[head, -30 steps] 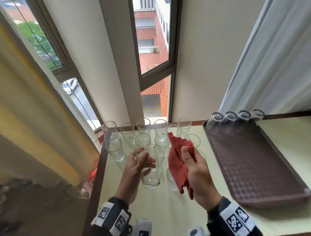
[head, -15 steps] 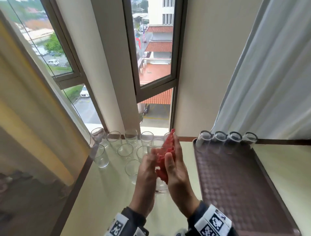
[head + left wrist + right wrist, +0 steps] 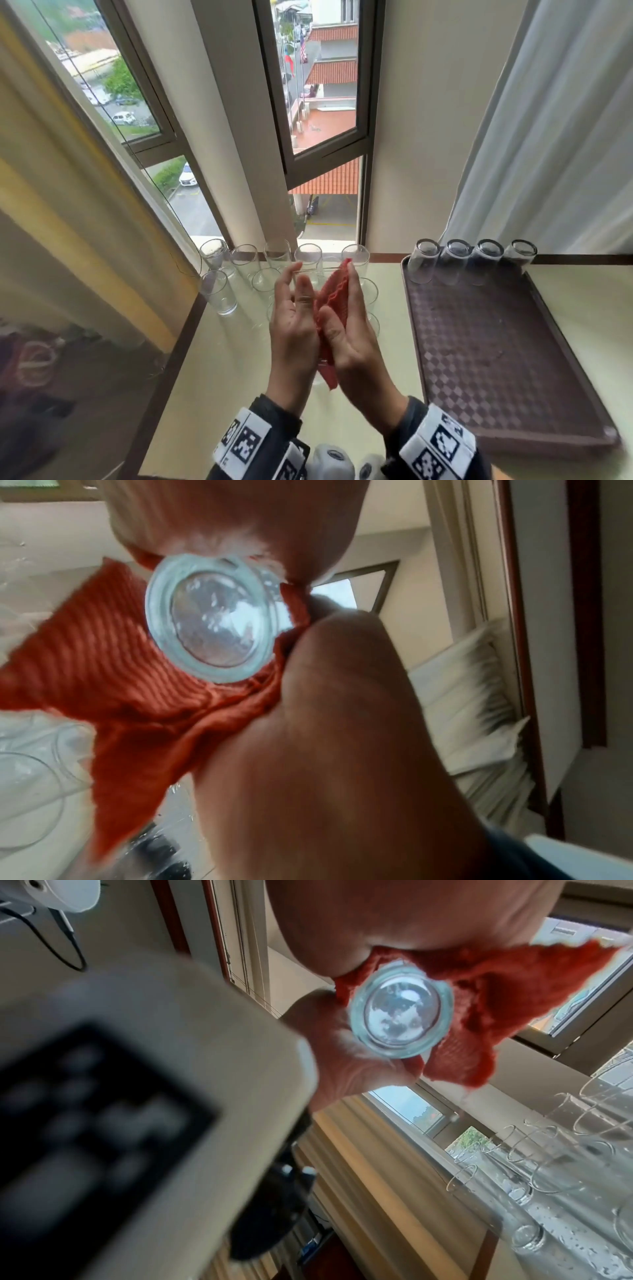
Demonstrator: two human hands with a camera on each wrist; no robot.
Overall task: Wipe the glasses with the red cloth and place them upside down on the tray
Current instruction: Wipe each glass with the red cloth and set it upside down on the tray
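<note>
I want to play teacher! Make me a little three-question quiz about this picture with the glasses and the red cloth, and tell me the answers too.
1. How many glasses stand upside down on the brown tray?
2. True or false: the red cloth lies flat on the table.
3. Which hand presses the cloth against the held glass: A) left hand, B) right hand?

Key
1. Four, in a row along the tray's far edge.
2. False: it is held up between the two hands, against the glass.
3. B; the left hand holds the glass from the other side.
</note>
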